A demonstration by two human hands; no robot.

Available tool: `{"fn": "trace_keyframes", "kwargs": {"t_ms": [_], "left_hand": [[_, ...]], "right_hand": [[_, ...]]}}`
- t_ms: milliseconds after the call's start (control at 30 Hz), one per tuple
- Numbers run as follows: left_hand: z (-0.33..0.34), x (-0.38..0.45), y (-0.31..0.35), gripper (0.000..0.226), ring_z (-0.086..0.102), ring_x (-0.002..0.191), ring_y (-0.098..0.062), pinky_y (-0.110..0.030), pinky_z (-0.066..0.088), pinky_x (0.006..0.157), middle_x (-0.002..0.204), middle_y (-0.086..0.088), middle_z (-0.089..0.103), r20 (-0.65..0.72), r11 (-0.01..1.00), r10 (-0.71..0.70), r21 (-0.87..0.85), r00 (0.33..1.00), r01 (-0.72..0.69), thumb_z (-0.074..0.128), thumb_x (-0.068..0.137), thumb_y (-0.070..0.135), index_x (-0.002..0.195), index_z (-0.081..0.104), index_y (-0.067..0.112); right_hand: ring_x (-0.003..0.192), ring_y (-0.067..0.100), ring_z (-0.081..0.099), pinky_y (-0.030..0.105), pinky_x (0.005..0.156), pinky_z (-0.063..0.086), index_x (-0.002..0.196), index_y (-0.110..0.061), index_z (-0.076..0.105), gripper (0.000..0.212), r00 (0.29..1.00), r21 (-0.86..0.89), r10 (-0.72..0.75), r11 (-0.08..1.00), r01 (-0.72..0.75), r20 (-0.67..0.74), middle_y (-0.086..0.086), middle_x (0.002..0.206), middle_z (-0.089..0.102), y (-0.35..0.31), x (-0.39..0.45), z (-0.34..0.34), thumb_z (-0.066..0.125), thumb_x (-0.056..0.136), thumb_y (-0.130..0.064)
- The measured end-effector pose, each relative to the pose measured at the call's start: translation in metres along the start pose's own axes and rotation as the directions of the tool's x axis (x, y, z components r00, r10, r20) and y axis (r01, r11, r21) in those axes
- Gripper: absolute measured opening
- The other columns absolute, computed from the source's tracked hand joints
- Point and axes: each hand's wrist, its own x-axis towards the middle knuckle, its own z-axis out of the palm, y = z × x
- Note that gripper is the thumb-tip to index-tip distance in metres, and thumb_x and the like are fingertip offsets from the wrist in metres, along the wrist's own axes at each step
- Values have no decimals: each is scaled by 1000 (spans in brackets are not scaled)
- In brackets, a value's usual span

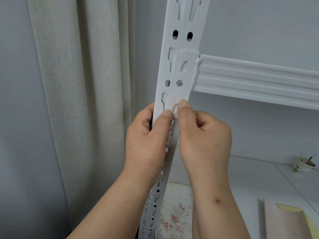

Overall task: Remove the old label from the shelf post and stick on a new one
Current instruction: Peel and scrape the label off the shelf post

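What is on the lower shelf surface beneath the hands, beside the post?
Small white and red scraps lie scattered on the lower shelf surface beside the shelf post, seemingly peeled label bits. The right hand and its forearm cover part of the surface.

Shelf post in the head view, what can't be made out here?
- Label residue: faint pink; thumbs hide its lower edge.
- Left hand fingers: behind the shelf post.
- Right hand fingertips: curled from sight.
- Scraps below: too small to read.
- Cup: contents blurred.

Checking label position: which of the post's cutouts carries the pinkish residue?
The keyhole slot on the white perforated metal shelf post, just above both thumbs; the other slots look clean white.
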Motion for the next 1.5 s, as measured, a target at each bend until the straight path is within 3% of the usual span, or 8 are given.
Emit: {"fn": "trace_keyframes", "kwargs": {"t_ms": [300, 400, 667, 867, 1067, 1200, 1367, 1500], "left_hand": [[0, 0, -2, 25, 69, 98, -39, -55, 54, 90, 99, -15, 75, -8, 1000, -1, -19, 1000, 1, 58, 86, 31, 102, 75, 20], [0, 0, -2, 26, 65, 103, -44, -57, 53, 91, 101, -16, 75, 0, 1000, -7, -19, 1000, 7, 58, 86, 31, 103, 75, 21], [0, 0, -1, 28, 62, 100, -51, -64, 52, 89, 100, -24, 71, -4, 1000, -7, -16, 1000, 7, 58, 86, 34, 103, 73, 17], [0, 0, -2, 27, 69, 101, -38, -53, 56, 90, 98, -9, 77, 4, 1000, -5, -18, 1000, 5, 58, 87, 32, 104, 74, 19], [0, 0, -1, 28, 70, 99, -35, -54, 56, 91, 98, -7, 78, 10, 1000, -8, -12, 1000, 8, 57, 87, 31, 106, 74, 19], [-1, 0, -2, 27, 67, 102, -42, -59, 53, 93, 100, -15, 76, 7, 1000, -4, -20, 1000, 5, 57, 88, 31, 104, 74, 18], [-1, 0, -2, 27, 69, 102, -37, -52, 55, 91, 99, -9, 77, 6, 1000, -13, -18, 1000, 13, 58, 87, 31, 104, 74, 21], [0, -1, 0, 25, 64, 102, -44, -59, 53, 89, 101, -16, 75, 8, 1000, -14, -24, 1000, 14, 58, 87, 33, 103, 74, 23]], "right_hand": [[39, 12, 36, 17, 39, 23, 40, -29, 49, 49, 998, -20, -59, 998, 59, 21, -8, 34, 37, 2, -2, -2, 56, 88, -38], [38, 12, 34, 16, 38, 21, 38, -26, 45, 52, 999, 2, -44, 999, 43, 21, -7, 33, 33, 2, -2, -2, 57, 87, -35], [37, 10, 42, 14, 36, 26, 36, -28, 49, 52, 999, -26, -41, 999, 41, 19, -10, 31, 37, -3, 3, -1, 55, 85, -46], [39, 11, 39, 16, 39, 23, 38, -34, 48, 52, 997, -70, -76, 994, 79, 34, -11, 33, 39, 0, 0, -2, 55, 88, -42], [38, 13, 34, 16, 39, 22, 39, -22, 44, 51, 998, -33, -53, 998, 54, 20, -7, 33, 34, 0, 1, -3, 54, 85, -43], [37, 13, 35, 17, 39, 22, 38, -23, 44, 54, 999, -40, -48, 998, 48, 11, -7, 32, 35, 0, 3, -1, 51, 84, -49], [38, 12, 33, 17, 38, 22, 36, -25, 42, 56, 997, -52, -78, 995, 80, 29, -7, 33, 34, 2, 0, -3, 55, 89, -40], [39, 12, 32, 17, 38, 22, 37, -26, 43, 51, 995, -55, -88, 994, 91, 39, -6, 34, 34, 3, -1, -4, 55, 86, -33]]}}
